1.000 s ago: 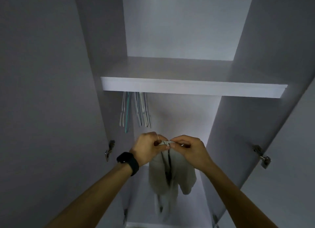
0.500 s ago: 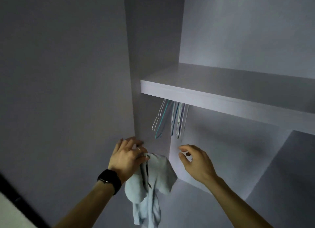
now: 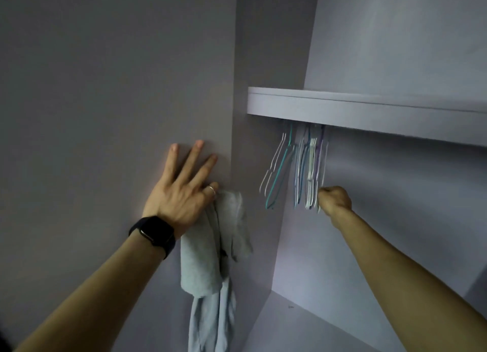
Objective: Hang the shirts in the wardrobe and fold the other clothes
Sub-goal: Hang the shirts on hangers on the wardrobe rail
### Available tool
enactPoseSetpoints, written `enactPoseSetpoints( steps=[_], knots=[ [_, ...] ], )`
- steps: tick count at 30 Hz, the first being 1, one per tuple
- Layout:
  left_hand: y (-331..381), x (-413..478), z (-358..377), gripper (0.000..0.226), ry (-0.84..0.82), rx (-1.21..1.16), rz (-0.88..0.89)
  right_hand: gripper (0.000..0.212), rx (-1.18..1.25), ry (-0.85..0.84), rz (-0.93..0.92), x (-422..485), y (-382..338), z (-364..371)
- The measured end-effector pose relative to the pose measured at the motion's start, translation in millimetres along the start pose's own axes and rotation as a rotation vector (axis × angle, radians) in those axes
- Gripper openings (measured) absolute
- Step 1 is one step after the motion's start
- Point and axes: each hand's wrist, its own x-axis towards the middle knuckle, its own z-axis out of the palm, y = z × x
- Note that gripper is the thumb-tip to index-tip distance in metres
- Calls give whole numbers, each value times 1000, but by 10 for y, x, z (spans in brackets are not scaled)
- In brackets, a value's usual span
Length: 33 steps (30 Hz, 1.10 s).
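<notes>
A pale grey shirt (image 3: 203,259) hangs limp beside the wardrobe's left side panel. My left hand (image 3: 179,193) pinches its top between thumb and ringed finger, while the other fingers lie straight against the open wardrobe door (image 3: 105,88). Several thin wire hangers (image 3: 303,172), white, teal and purple, hang in a bunch under the shelf (image 3: 369,112). My right hand (image 3: 334,200) reaches into the wardrobe and is curled in a fist round the lower end of a white hanger at the right of the bunch. The rail that carries the hangers is hidden behind the shelf edge.
The wardrobe's inner side panel (image 3: 258,220) stands between the shirt and the hangers. The hanging space to the right of the hangers holds no clothes. A black watch (image 3: 152,233) sits on my left wrist.
My right hand let go of the shirt, reached up to the hangers and closed on one. My left hand carried the shirt left and spread its fingers on the door.
</notes>
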Motion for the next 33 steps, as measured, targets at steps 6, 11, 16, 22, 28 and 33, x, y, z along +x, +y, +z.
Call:
enactPoseSetpoints(
  steps=[6,11,16,22,28,33],
  knots=[
    [42,4,-61,50,0,17,1,28,57,21,-29,-96,-71,-20],
    [39,-48,-38,46,42,-100,11,19,-97,150,-99,-305,-246,-247],
    [-15,-90,-90,42,-37,-269,32,30,-140,217,-83,-629,-317,-626],
    [28,-141,-474,38,-187,-802,22,35,-177,160,-37,-1525,100,-1127],
    [334,-491,-1018,27,-296,-1264,192,28,-37,79,-77,-2865,535,-1640],
    [690,-880,-1422,20,-289,-1376,409,20,221,-24,-100,-3749,712,-1949]
  ],
)
